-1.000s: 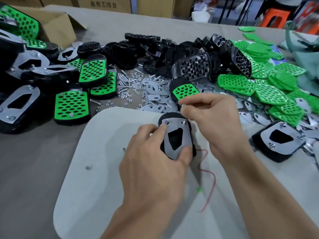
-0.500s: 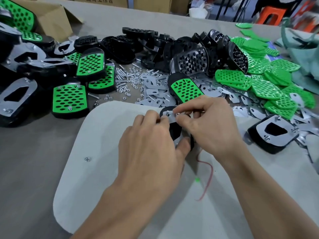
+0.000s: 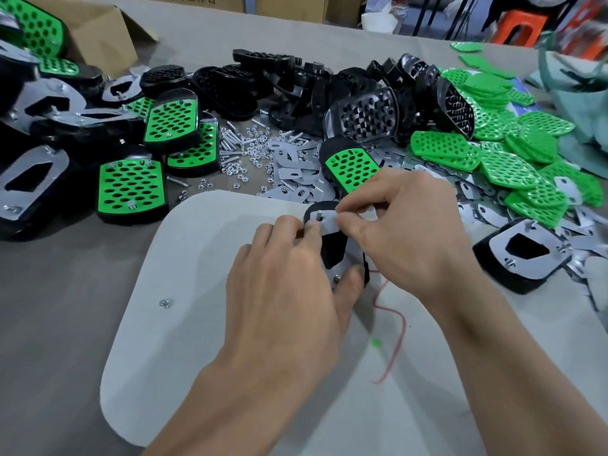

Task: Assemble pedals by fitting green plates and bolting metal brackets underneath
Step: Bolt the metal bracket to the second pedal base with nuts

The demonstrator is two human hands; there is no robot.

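Left hand (image 3: 283,291): gripping upturned pedal (image 3: 330,250), thumb by lower bolt.
Right hand (image 3: 404,235): fingertips pinching bracket (image 3: 329,226) upper edge.

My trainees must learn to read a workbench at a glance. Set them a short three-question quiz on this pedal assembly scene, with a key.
1. True or false: the pedal gripped by the left hand lies with its metal bracket facing up.
2. Which single small part lies on the white board, left of that hand?
3. Where is the pile of loose green plates? A. beyond and right of the right hand B. on the white board C. none is in view

Key: 1 true; 2 a nut; 3 A.
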